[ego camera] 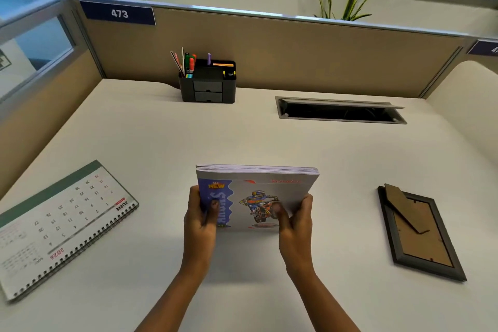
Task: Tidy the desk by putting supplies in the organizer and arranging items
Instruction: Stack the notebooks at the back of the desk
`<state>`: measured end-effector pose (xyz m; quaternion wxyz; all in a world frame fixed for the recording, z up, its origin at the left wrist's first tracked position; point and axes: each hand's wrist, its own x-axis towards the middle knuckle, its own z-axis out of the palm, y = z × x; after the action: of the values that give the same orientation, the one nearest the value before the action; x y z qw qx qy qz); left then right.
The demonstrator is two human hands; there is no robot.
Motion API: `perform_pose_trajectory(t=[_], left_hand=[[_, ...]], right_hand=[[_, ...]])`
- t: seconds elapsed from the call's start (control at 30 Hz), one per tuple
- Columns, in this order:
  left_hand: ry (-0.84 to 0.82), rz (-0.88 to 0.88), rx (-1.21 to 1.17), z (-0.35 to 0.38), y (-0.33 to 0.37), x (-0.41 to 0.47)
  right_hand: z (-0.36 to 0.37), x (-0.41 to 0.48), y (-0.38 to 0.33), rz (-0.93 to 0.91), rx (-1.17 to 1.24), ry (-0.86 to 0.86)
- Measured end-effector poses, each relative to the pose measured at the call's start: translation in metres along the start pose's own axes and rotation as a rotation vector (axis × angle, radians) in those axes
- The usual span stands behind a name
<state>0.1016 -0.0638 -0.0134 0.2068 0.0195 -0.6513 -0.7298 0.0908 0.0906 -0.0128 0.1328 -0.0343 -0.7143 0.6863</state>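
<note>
A stack of notebooks [256, 186] with a motorbike rider on the cover is held above the middle of the white desk [161, 137]. My left hand [200, 219] grips its left edge, thumb on the cover. My right hand [295, 219] grips its right edge the same way. The black desk organizer [207, 86] stands at the back against the partition, with pens and markers upright in its left compartment and two small drawers in front. A spiral desk calendar [62, 226] lies flat at the left. A black picture frame [420, 232] lies face down at the right.
An open cable slot [341, 112] is cut into the desk at the back right. A beige partition [269, 54] with a "473" label walls the back and left sides. Plants stand behind it by the window.
</note>
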Motion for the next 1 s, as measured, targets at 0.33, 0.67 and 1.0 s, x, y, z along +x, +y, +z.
perform_pose_trajectory(t=[0.33,0.67,1.0], left_hand=[[0.117,0.088,0.088,0.016,0.046,0.021],[0.128,-0.059,0.055,0.012,0.014,0.010],[0.050,-0.150,0.321,-0.007,-0.040,-0.023]], right_hand=[[0.007,0.018,-0.067,-0.230,0.094,0.117],[0.006,0.005,-0.029,-0.178,0.072,0.104],[-0.006,-0.015,0.044,0.025,-0.120,0.024]])
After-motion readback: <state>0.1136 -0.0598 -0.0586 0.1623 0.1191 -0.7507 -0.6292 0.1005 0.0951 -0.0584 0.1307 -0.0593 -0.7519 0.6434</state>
